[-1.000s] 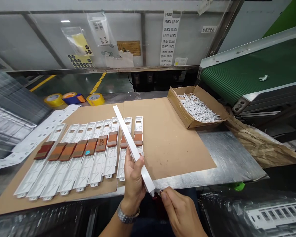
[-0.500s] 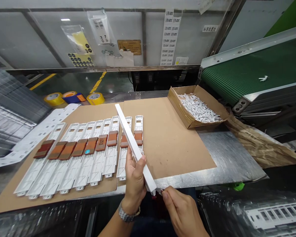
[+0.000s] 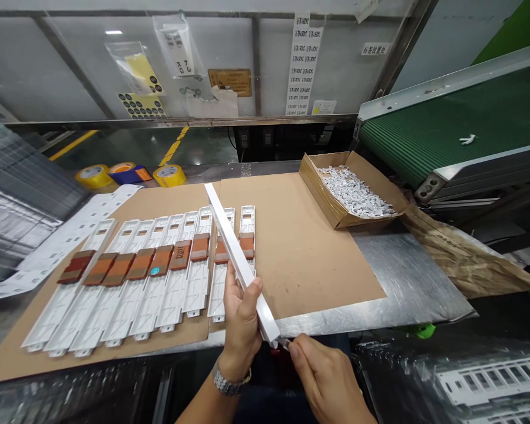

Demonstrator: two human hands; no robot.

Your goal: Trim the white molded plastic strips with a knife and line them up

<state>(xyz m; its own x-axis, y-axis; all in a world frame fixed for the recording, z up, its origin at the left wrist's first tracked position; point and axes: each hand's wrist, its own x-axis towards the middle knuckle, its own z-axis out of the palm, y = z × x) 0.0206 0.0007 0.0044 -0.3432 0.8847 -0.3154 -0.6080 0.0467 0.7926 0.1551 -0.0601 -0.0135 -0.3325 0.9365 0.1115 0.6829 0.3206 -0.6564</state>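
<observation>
My left hand (image 3: 242, 312) is wrapped round the lower part of a long white bar (image 3: 234, 250), which slants up to the left over the cardboard. At the bar's lower end, my right hand (image 3: 324, 374) is closed in a pinch on something small, mostly hidden by the fingers. Several white plastic strips (image 3: 150, 300) lie side by side on the cardboard sheet (image 3: 300, 253), with reddish-brown blocks (image 3: 162, 260) across their middles. The bar's upper part passes in front of two of the strips on the right of the row.
An open carton (image 3: 320, 197) of small white pieces stands at the back right, beside a green conveyor (image 3: 424, 132). Tape rolls (image 3: 169, 175) stand at the back left. Brown paper (image 3: 463, 253) hangs over the metal table's right side. White slotted panels (image 3: 494, 380) lie lower right.
The view has shifted very slightly. Both hands and the white bar keep almost the same position, with the right hand still pinching at the bar's lower end.
</observation>
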